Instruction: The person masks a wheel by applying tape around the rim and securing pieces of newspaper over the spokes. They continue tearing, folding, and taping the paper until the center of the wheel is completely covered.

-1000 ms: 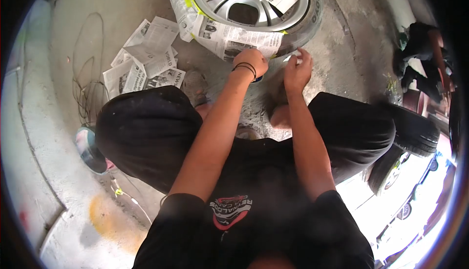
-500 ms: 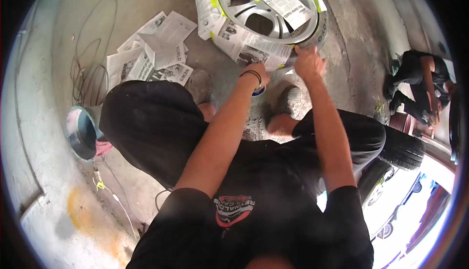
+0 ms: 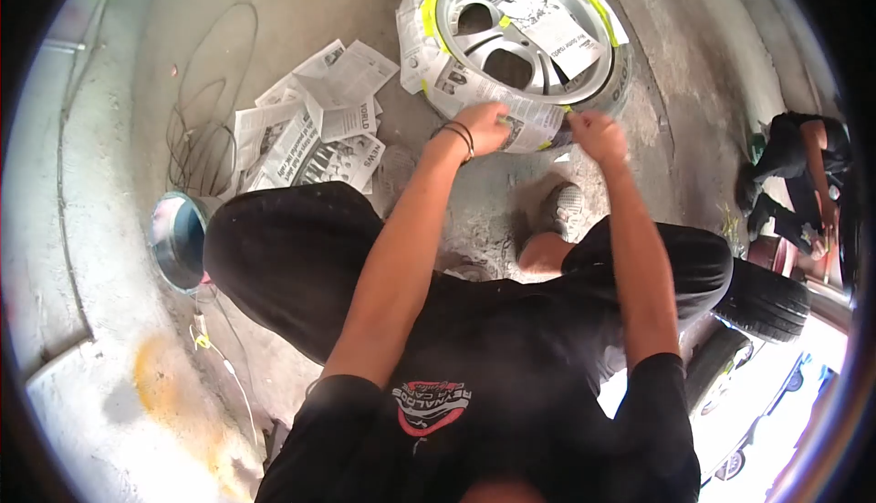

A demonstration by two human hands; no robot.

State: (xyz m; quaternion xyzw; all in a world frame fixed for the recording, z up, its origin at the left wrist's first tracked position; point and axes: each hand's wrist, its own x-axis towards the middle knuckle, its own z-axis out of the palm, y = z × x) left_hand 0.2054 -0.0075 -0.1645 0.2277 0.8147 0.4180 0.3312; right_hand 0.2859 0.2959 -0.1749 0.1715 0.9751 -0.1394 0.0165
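A silver wheel rim (image 3: 449, 5) in a black tyre (image 3: 613, 92) lies on the floor in front of me. Newspaper sheets (image 3: 474, 88) cover the tyre's near and left sides, held along the rim by yellow-green masking tape (image 3: 427, 12). My left hand (image 3: 482, 130) is closed at the near edge of this paper, with a bit of the tape showing at its fingertips. Closed too, my right hand (image 3: 599, 136) is at the tyre's near right edge, beside a small piece of tape; what its fingers pinch is hidden. Another newspaper piece (image 3: 558, 36) lies across the spokes.
Loose newspapers (image 3: 319, 120) lie on the floor to the left, near a coiled wire (image 3: 187, 129). A bucket (image 3: 173, 238) stands by my left knee. At right are another person (image 3: 803, 174) and a spare tyre (image 3: 765, 300).
My left hand has risen from below the tyre to the newspaper's near edge; the round blue-centred item under it no longer shows. My right hand has closed and shifted slightly. The view has moved.
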